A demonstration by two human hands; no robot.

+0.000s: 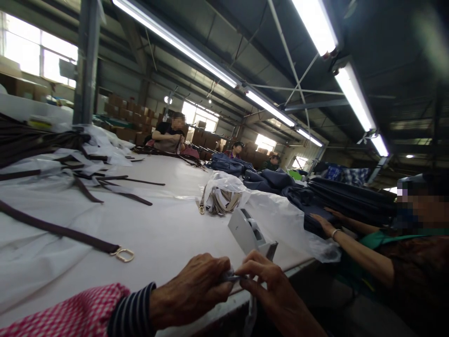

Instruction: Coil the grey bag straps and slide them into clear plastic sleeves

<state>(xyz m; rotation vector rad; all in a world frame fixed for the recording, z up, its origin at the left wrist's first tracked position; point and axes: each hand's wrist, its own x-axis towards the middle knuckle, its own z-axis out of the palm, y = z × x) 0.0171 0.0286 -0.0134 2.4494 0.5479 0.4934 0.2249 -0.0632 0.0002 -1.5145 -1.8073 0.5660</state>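
My left hand [196,288] is closed around one end of a small grey, shiny piece [229,277], with clear plastic showing over it; its kind cannot be made out. My right hand [273,288] pinches the same piece from the other side. Below the fingers hangs a translucent strip [250,314]. Just beyond the hands stands a grey tape dispenser [247,230] on the white-covered table [168,234]. A dark brown strap [63,231] with a gold-coloured metal buckle [124,254] lies to the left.
A bundle of beige straps [222,200] in clear plastic sits behind the dispenser. More brown straps [126,193] and plastic sheets lie at left. On the right, a co-worker's hands [324,224] rest on dark blue fabric [315,213]. Several other people work farther back.
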